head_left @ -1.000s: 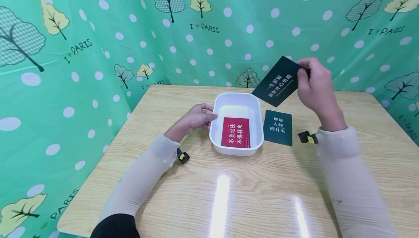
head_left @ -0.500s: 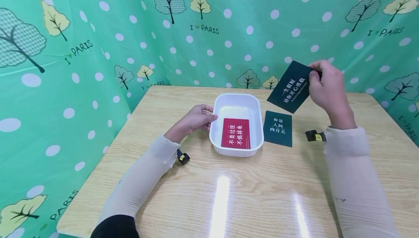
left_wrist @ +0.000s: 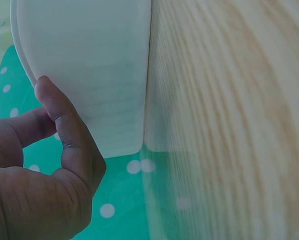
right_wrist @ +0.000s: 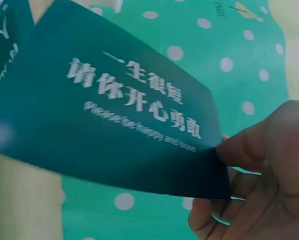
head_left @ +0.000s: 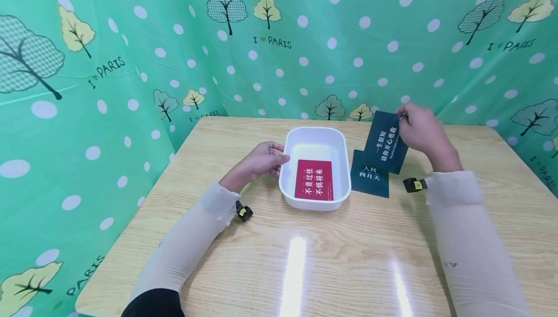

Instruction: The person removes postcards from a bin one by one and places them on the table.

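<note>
Probably setting the tilted card point(head_left: 382, 150) right of the white tray point(head_left: 316, 205), pinching with right hand point(head_left: 423, 130), gripping the tray with left hand point(head_left: 259, 162). Likely lower the card flat, then release.

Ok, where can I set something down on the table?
Bare table lies on the near side of the tray, between the left sleeve and right sleeve, and outside each. Crowded: the tray's right, where the held card partly hides a second card, and its left, by the left hand.

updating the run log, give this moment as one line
left hand: grips white tub; right hand: pinches green slogan card; tub: red slogan card inside; table: second green slogan card
</note>
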A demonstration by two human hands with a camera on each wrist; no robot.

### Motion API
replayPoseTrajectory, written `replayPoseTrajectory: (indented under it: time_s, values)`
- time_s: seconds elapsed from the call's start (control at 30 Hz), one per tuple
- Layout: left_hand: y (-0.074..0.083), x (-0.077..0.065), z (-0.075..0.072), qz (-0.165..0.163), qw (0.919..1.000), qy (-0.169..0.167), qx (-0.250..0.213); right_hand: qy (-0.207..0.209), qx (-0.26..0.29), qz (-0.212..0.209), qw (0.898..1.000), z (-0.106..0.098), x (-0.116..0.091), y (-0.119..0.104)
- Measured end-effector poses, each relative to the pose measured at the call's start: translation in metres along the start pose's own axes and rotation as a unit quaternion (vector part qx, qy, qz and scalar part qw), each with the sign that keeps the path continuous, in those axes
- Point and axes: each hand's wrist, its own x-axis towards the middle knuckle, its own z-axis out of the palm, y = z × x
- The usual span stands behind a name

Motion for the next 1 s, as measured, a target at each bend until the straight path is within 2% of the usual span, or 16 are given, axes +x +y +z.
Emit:
replayPoseTrajectory:
  time_s: [0.2,0.43,0.8,1.0]
  values:
    - [0.0,0.001,0.001,-0.002,1.0,0.0,-0.002,-0.073,0.031,-0.008,0.997,0.012,0.003,0.013]
    - [0.0,0.002,0.001,-0.005,0.9999,-0.002,-0.009,-0.144,0.05,0.009,0.988,0.024,0.006,0.022]
    - [0.001,0.001,0.001,-0.008,0.9999,0.004,-0.012,-0.218,-0.003,0.016,0.976,0.035,0.009,0.03]
    - [0.001,0.002,0.0,-0.008,0.9999,0.001,-0.011,-0.234,-0.023,0.019,0.972,0.041,0.009,0.027]
